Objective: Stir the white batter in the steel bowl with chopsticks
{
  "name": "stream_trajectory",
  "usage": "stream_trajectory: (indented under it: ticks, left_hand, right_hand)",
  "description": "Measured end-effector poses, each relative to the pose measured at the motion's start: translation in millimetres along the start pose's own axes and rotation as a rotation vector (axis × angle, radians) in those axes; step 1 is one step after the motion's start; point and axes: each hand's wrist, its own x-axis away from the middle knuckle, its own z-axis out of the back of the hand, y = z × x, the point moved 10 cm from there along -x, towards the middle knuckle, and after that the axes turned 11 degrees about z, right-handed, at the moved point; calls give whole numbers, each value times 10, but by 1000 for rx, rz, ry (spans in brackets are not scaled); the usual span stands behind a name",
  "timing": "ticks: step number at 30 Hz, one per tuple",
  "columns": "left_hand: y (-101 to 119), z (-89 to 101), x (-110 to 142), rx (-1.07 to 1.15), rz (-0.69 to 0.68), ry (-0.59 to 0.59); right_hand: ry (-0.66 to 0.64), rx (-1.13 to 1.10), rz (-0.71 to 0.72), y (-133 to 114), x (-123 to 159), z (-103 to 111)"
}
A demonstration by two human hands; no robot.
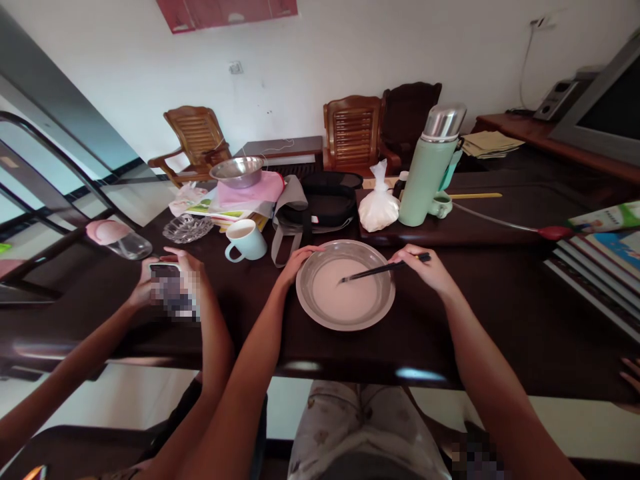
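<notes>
A round metal bowl stands on the dark table in front of me, with a milky, whitish liquid in it. My left hand grips the bowl's left rim, its fingers along the edge and the thumb side out of sight. Held in my closed right hand is a pair of black chopsticks, slanting over the bowl's right rim. Their tips dip into the liquid near the middle. Behind the bowl sits a tied clear plastic bag of white powder.
A green thermos and small green cup stand behind right. Left of the bowl are a white mug, a glass dish and another person's hands holding a phone. Stacked books lie right; a black bag lies behind.
</notes>
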Motion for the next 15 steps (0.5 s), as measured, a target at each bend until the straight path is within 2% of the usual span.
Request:
stream_trajectory:
  ticks: [2, 4, 6, 10, 12, 15]
  left_hand:
    - [14, -12, 12, 9, 5, -1]
    - [13, -16, 14, 23, 12, -2]
    - [3, -11, 8, 25, 14, 0]
    - [-27, 5, -8, 18, 19, 5]
    - [-36, 3, -9, 30, 23, -3]
    - [-34, -11, -1, 58, 24, -20]
  right_hand:
    - [85, 26, -11, 31, 10, 149]
    - [113, 2, -18, 58, 26, 231]
    - [52, -44, -25, 62, 32, 167]
    - [-89, -39, -16, -2, 24, -95]
    - [-54, -8, 0, -19, 6, -75]
    - [77, 22, -2, 29, 7, 144]
